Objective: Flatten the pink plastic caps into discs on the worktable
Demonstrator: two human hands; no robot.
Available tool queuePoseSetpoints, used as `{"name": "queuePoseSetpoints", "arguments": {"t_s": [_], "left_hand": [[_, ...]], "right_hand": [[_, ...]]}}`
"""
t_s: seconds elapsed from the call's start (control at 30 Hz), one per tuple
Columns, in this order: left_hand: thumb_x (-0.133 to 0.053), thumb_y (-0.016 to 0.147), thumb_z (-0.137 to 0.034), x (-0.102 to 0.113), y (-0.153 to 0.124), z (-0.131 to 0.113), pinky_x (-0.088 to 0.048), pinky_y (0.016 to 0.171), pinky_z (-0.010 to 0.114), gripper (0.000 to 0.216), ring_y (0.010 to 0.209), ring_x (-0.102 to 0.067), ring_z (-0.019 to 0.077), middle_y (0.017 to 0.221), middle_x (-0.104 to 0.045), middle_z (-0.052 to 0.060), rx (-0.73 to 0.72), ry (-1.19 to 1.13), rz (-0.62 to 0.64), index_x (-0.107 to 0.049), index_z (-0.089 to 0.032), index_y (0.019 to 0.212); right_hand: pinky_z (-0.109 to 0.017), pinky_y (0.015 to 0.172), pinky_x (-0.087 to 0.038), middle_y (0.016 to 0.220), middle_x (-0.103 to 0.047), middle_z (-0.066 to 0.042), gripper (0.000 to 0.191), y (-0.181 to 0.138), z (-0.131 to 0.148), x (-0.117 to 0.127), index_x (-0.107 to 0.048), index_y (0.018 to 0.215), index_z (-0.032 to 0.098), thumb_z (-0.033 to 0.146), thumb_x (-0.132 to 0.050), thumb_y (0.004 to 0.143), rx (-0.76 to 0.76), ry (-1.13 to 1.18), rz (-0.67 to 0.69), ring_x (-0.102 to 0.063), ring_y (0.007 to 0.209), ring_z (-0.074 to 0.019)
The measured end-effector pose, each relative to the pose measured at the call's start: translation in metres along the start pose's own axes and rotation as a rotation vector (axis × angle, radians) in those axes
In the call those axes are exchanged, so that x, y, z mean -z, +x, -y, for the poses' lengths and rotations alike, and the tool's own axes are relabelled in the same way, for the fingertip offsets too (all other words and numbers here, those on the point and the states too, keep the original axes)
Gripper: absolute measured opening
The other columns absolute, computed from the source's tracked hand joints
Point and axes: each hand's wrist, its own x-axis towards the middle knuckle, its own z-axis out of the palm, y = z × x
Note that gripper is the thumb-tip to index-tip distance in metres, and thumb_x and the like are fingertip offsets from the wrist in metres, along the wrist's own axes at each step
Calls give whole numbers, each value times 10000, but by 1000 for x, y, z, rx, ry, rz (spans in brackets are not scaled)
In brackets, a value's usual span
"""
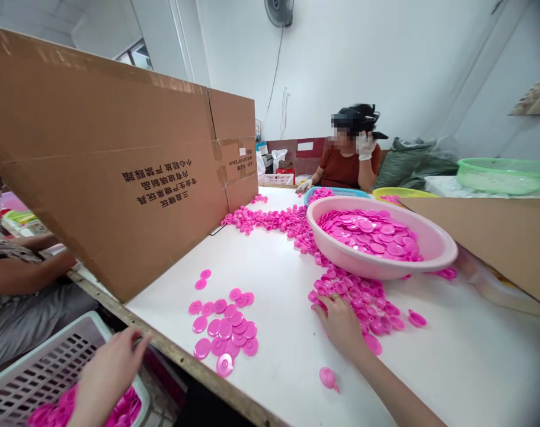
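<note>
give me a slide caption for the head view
Right hand rests on loose pink caps beside pink basin; left hand over basket.

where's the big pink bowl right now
The pink bowl sits on the white table, right of centre in the head view, just beyond the right hand and ringed by loose pink caps.
</note>
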Motion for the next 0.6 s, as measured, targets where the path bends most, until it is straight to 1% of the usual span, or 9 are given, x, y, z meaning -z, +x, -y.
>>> {"name": "queuePoseSetpoints", "arguments": {"t_s": [0.1, 0.13, 0.2, 0.23, 0.33, 0.4, 0.47, 0.53, 0.6], "left_hand": [[-303, 791, -433, -7, 22, -93, -385, 756, 263, 353, 869, -549, 182, 925, -616, 41, -236, -124, 79, -536, -202, 921], [-288, 801, -425, -10, 30, -122, -385, 746, 267, 370, 889, -539, 186, 965, -605, 44, -274, -133, 117, -522, -200, 980], [-273, 812, -405, -18, 43, -166, -386, 724, 298, 399, 918, -521, 216, 1025, -578, 66, -311, -120, 164, -491, -192, 1068], [-278, 810, -396, -22, 47, -181, -387, 707, 316, 404, 918, -517, 236, 1029, -571, 82, -316, -106, 175, -488, -181, 1081], [-304, 798, -368, -39, 53, -202, -392, 606, 321, 369, 788, -548, 250, 917, -589, 113, -320, -76, 214, -549, -143, 956], [-288, 807, -344, -51, 54, -203, -380, 544, 287, 344, 694, -557, 215, 860, -591, 107, -307, -68, 229, -564, -146, 864], [-259, 824, -313, -59, 54, -202, -372, 529, 260, 336, 673, -557, 182, 865, -587, 91, -290, -83, 209, -558, -164, 858], [-260, 831, -306, -63, 52, -201, -374, 541, 247, 322, 688, -557, 164, 890, -584, 76, -270, -110, 191, -549, -182, 901], [-273, 832, -312, -59, 49, -203, -384, 574, 251, 315, 713, -557, 160, 897, -587, 66, -260, -136, 170, -551, -188, 914]], "right_hand": [[-307, 748, -375, 918, -558, -111, 246, -2, 2, 3, -598, 886, 154, 283, -408, 797, 3, -6, -14, -492, 862, -218], [-306, 755, -373, 931, -556, -109, 234, -3, 3, 5, -592, 886, 156, 269, -408, 795, 15, 3, -20, -487, 872, -218], [-309, 768, -371, 927, -560, -99, 217, -7, 4, 10, -581, 901, 164, 234, -409, 790, 42, 23, -21, -475, 895, -220], [-311, 770, -372, 910, -565, -95, 212, -9, 6, 12, -578, 906, 167, 217, -410, 786, 49, 35, -16, -472, 899, -222], [-312, 778, -378, 886, -567, -85, 222, -16, 14, 13, -575, 930, 179, 163, -426, 766, 50, 98, -4, -471, 909, -219], [-293, 785, -386, 931, -553, -82, 279, -19, 24, 9, -554, 1004, 191, 136, -433, 758, 67, 195, 5, -477, 922, -200], [-267, 783, -395, 965, -540, -75, 310, -22, 35, 3, -537, 1040, 199, 118, -426, 762, 121, 316, 46, -489, 920, -174], [-257, 775, -399, 941, -547, -64, 268, -24, 44, -4, -556, 976, 193, 101, -418, 765, 173, 405, 103, -501, 893, -157], [-270, 778, -397, 879, -563, -48, 201, -26, 49, -7, -566, 867, 184, 89, -427, 757, 186, 442, 146, -507, 865, -155]]}}
